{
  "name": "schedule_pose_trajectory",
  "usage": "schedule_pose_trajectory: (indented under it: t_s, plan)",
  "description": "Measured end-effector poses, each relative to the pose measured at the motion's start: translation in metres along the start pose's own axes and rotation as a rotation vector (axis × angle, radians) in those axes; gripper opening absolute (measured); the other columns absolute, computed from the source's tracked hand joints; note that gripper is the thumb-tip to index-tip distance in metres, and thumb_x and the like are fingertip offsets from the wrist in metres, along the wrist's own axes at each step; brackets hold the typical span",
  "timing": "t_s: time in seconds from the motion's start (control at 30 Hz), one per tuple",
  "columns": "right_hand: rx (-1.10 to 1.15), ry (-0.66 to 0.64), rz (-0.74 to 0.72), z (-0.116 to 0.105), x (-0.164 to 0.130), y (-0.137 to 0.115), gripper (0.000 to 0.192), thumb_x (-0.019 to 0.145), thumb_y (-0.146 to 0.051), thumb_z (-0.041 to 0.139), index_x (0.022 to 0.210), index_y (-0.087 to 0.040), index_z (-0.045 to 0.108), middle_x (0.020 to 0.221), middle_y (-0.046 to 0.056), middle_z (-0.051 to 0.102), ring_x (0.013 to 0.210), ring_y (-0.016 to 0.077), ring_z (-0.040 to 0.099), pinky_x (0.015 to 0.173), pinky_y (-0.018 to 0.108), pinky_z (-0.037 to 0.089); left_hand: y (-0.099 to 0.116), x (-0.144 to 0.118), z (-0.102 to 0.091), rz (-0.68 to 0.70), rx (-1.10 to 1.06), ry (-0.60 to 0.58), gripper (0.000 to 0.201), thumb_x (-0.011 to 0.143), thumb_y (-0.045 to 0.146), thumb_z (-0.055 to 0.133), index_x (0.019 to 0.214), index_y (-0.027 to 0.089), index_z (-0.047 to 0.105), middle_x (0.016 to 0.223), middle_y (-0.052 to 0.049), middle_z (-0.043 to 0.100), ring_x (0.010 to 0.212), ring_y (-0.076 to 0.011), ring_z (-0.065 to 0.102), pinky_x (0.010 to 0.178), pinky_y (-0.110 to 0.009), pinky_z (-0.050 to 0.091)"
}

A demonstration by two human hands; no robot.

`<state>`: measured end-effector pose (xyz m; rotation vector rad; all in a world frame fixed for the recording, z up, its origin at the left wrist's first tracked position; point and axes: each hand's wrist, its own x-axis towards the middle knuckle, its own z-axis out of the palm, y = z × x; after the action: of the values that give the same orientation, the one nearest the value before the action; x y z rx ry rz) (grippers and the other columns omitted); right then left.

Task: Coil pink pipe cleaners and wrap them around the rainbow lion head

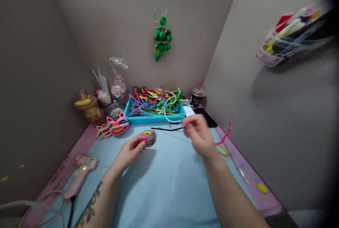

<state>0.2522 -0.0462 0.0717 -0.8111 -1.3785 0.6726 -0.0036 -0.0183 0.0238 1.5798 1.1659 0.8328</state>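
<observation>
My left hand (134, 146) pinches a small round piece (150, 138) of coiled pipe cleaners in pink, green, yellow and other colours. My right hand (198, 134), blurred by motion, is closed, with a bit of pink at its fingertips. A bright pink pipe cleaner (225, 135) sticks out behind its wrist; whether both pinks are one piece is hidden by the hand. Between the hands, a black pipe cleaner (168, 129) lies on the light blue mat (169, 185). Next to my right wrist is a yellow loop (223, 151).
Behind the hands stands a blue tray (156, 119) heaped with pipe cleaners. Lion-head crafts (118, 123) sit left of it, and a pink glue gun (82, 176) lies front left. A phone (206, 116) and drink cup (197, 97) are at right; grey panels surround the table.
</observation>
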Motion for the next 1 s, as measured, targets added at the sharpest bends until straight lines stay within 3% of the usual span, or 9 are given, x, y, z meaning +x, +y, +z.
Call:
schedule_pose_trajectory:
  t_s: [0.1,0.23,0.33,0.53,0.73,1.0]
  plan:
    - [-0.233,-0.243,-0.049,0.035,-0.013,0.018,0.012,0.088,-0.019,0.048,0.088,-0.021,0.06,0.086,0.004,0.054,0.084,0.0168,0.054,0.077,0.032,0.047,0.003,-0.002,0.009,-0.051,-0.06,-0.009,0.049,0.074,0.052,0.063,0.105,0.013,0.065,0.086,-0.009,0.07,0.074,-0.0205,0.064,0.058,-0.026,0.046]
    - [-0.273,-0.216,0.041,0.058,-0.029,0.046,0.017,0.089,-0.016,0.047,0.09,-0.02,0.064,0.087,0.006,0.054,0.084,0.017,0.056,0.075,0.031,0.047,-0.002,-0.001,0.016,-0.057,-0.152,0.006,0.047,0.071,0.049,0.068,0.101,0.013,0.067,0.089,-0.011,0.072,0.084,-0.0241,0.066,0.07,-0.031,0.051]
    - [-0.249,-0.212,0.096,0.062,-0.039,0.053,0.012,0.086,-0.016,0.053,0.088,-0.021,0.064,0.083,0.004,0.058,0.078,0.0158,0.057,0.069,0.028,0.047,-0.005,0.0,0.02,-0.08,-0.226,-0.004,0.043,0.068,0.045,0.072,0.096,0.014,0.067,0.086,-0.01,0.073,0.082,-0.0227,0.068,0.078,-0.034,0.052]
    - [-0.257,-0.228,0.13,0.066,-0.046,0.054,0.006,0.083,-0.016,0.058,0.082,-0.021,0.061,0.075,0.0,0.059,0.071,0.0142,0.056,0.065,0.025,0.046,-0.006,-0.001,0.024,-0.111,-0.24,-0.034,0.036,0.066,0.04,0.073,0.09,0.015,0.065,0.084,-0.008,0.073,0.079,-0.0212,0.068,0.078,-0.035,0.054]
    - [-0.256,-0.288,0.005,0.064,-0.048,0.059,0.019,0.087,-0.014,0.053,0.098,-0.023,0.067,0.086,0.004,0.06,0.082,0.0158,0.059,0.073,0.028,0.049,-0.005,-0.002,0.025,-0.096,-0.162,-0.055,0.029,0.067,0.035,0.07,0.087,0.015,0.066,0.078,-0.006,0.072,0.072,-0.0194,0.067,0.069,-0.03,0.053]
    - [-0.286,-0.208,0.057,0.065,-0.047,0.057,0.011,0.085,-0.019,0.058,0.086,-0.023,0.067,0.081,0.003,0.058,0.075,0.0158,0.057,0.067,0.028,0.047,-0.006,-0.004,0.031,-0.031,-0.055,0.044,0.024,0.07,0.035,0.067,0.084,0.015,0.067,0.079,-0.006,0.072,0.072,-0.0187,0.066,0.066,-0.028,0.052]
